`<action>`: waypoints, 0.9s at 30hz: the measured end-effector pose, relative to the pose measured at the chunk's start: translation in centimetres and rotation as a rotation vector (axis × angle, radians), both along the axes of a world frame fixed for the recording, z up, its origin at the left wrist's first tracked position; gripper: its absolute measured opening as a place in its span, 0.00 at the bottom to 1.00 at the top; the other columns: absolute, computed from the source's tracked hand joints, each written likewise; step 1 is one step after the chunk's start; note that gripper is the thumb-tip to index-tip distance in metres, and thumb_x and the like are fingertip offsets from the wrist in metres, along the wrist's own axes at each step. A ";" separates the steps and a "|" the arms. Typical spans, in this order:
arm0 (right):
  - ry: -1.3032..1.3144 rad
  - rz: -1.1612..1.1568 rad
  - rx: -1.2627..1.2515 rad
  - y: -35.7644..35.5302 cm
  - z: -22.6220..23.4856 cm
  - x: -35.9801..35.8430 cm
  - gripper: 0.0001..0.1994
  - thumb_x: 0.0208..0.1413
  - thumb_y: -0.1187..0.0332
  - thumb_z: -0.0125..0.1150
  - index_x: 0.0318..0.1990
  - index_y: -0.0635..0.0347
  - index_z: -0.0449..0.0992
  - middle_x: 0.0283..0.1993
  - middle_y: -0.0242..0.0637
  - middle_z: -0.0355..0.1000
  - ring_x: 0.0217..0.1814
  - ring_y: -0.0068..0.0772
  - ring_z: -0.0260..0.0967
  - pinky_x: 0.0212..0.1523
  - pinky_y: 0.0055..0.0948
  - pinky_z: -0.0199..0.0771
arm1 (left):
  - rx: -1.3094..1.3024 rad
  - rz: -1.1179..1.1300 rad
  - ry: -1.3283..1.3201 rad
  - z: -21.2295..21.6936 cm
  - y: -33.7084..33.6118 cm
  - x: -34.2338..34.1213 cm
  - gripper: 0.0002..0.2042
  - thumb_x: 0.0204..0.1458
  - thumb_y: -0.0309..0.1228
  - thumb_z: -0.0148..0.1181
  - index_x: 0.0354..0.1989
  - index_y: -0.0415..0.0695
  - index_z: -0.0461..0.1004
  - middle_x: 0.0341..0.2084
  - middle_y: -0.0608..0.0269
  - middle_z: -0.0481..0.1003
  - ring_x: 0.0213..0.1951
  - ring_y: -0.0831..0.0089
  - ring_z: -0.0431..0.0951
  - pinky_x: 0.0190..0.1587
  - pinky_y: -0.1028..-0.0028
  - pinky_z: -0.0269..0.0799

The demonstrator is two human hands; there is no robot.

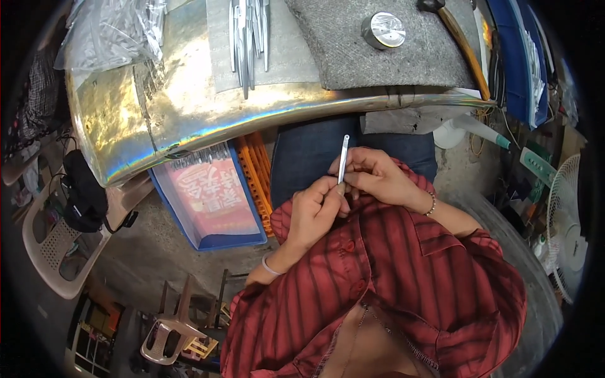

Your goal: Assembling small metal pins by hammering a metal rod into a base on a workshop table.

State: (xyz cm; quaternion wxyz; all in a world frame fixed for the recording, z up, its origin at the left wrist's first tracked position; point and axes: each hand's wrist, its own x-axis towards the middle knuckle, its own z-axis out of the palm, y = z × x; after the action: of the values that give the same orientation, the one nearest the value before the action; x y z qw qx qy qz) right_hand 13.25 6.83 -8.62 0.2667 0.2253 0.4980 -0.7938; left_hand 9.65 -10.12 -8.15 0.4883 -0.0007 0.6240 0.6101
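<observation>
**A:** Status on your hands?

**B:** Both of mine are up at my chest, just below the near edge of the metal workbench. My left hand is curled, thumb and fingers pinched on the lower end of a thin metal strip. My right hand is closed around the same lower end from the other side, fingertips touching the left ones. Neither hand is loose.

**A:** Strip orientation?

**B:** Near upright, slight tilt, top end free and pointing at the workbench edge. It sits over my dark trousers, apart from the bench itself.

**A:** What's on the bench?

**B:** A bunch of similar metal strips at its far middle, on a grey sheet. Right of those, a grey felt pad with a round metal disc on it. A wooden-handled hammer runs along the pad's right side. Clear plastic bags sit at the bench's far left corner.

**A:** Under the bench?

**B:** A blue tray with a pink printed sheet below its near edge, an orange crate touching its right side. A white plastic chair is well left of the bench, a white fan well right.
</observation>
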 end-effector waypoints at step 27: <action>0.045 0.142 0.158 -0.1 -0.5 -0.1 0.03 0.55 0.79 0.47 0.36 0.66 0.68 0.32 0.34 0.69 0.30 0.19 0.68 0.29 0.19 0.74 | -0.080 -0.146 0.387 -0.4 -0.2 -0.4 0.07 0.54 0.26 0.50 0.28 0.36 0.71 0.18 0.60 0.77 0.24 0.75 0.79 0.28 0.78 0.72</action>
State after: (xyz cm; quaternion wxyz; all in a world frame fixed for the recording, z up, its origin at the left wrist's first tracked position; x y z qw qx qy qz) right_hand 13.20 6.73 -9.11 0.2925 0.1921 0.5795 -0.7360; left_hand 9.21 -10.29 -8.59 0.4019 0.1422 0.7281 0.5368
